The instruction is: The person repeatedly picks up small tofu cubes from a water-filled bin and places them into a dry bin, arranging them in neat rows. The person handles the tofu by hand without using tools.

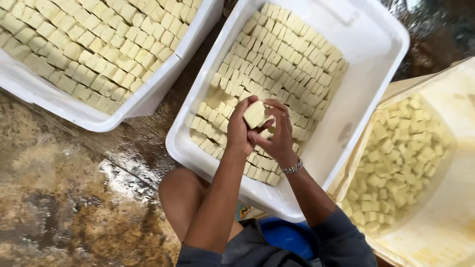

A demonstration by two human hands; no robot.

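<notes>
pale cube between left hand, right hand

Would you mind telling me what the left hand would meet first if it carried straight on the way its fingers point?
The left hand already holds a pale block. Straight on, it would probably meet the packed rows of blocks in the middle white tub, though the hand's height above them is unclear.

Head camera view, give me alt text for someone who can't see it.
Two hands, left hand and right hand, hold a pale tofu block over a white tub packed with rows of blocks. A second full white tub sits left; a yellowish bin of loose cubes sits right.
</notes>
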